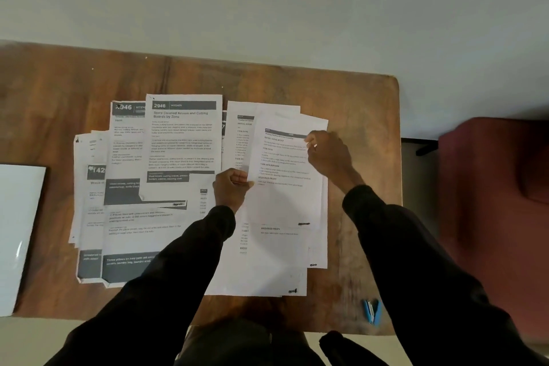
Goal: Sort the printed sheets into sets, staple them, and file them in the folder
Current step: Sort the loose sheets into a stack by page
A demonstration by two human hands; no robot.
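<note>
Several printed sheets lie spread over the wooden table [356, 104]. On the left are sheets with dark headers, one headed "2946" [182, 134]. On the right is a stack of plain text sheets, and its top sheet [285, 187] is lifted slightly. My left hand [233, 187] pinches that sheet's left edge with curled fingers. My right hand [328, 154] grips its upper right part near the header. A blue stapler [372, 310] lies on the table's near right corner. The white folder [17, 232] lies at the left edge.
A dark red armchair [493, 202] stands right of the table. A pale wall runs behind the table's far edge. Bare wood shows along the far side and at the right edge of the table.
</note>
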